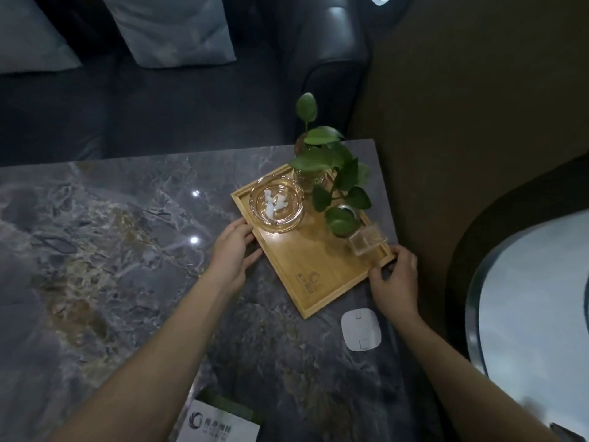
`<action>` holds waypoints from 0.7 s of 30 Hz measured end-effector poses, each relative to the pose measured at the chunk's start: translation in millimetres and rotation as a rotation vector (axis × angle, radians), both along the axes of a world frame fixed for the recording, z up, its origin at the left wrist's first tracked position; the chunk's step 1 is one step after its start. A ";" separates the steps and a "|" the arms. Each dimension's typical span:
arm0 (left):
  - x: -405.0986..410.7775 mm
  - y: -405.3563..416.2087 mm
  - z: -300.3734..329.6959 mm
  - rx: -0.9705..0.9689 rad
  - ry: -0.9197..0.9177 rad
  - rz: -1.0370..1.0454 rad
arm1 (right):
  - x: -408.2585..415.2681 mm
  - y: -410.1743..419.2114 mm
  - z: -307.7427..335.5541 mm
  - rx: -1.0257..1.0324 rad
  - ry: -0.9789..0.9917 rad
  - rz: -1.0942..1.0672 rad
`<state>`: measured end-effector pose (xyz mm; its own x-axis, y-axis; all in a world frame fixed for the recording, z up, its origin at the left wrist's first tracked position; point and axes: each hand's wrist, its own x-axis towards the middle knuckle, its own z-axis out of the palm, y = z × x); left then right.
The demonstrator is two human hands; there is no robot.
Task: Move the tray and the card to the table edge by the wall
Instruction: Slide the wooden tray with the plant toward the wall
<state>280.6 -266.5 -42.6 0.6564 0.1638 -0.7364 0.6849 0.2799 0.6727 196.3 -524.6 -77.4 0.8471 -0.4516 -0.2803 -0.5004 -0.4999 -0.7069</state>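
A wooden tray (322, 275) lies at an angle on the grey marble table (111, 234), near the table's right edge by the brown wall (462, 106). It carries a glass ashtray (276, 204), a potted green plant in a glass (328, 173) and a small clear box (367, 240). My left hand (234, 250) grips the tray's left rim. My right hand (395, 275) grips its right corner. A white and green card (220, 424) lies at the table's near edge, partly under my left forearm.
A white rounded square device (361, 329) lies on the table just in front of the tray. A dark sofa with light cushions (172, 30) stands beyond the table. A rounded window (535, 314) curves along the right.
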 end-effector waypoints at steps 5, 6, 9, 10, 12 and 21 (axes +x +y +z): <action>9.1 -3.9 -4.4 0.021 -0.007 -0.057 | -17.6 1.8 -1.6 0.006 -0.018 0.003; 10.5 -4.6 -4.1 0.021 -0.009 -0.060 | -20.4 3.0 -2.1 0.003 -0.018 0.002; 14.9 -8.9 -2.6 0.015 -0.023 -0.084 | -27.9 6.3 -1.5 -0.001 -0.001 -0.013; 16.6 -10.5 -1.6 0.012 -0.027 -0.095 | -30.4 7.0 -1.5 0.000 -0.003 -0.016; 19.1 -13.6 -0.3 0.012 -0.033 -0.124 | -35.6 8.2 -1.0 0.002 0.000 -0.023; 21.6 -28.5 2.2 0.049 -0.069 -0.247 | -52.1 11.5 2.5 0.066 0.036 -0.122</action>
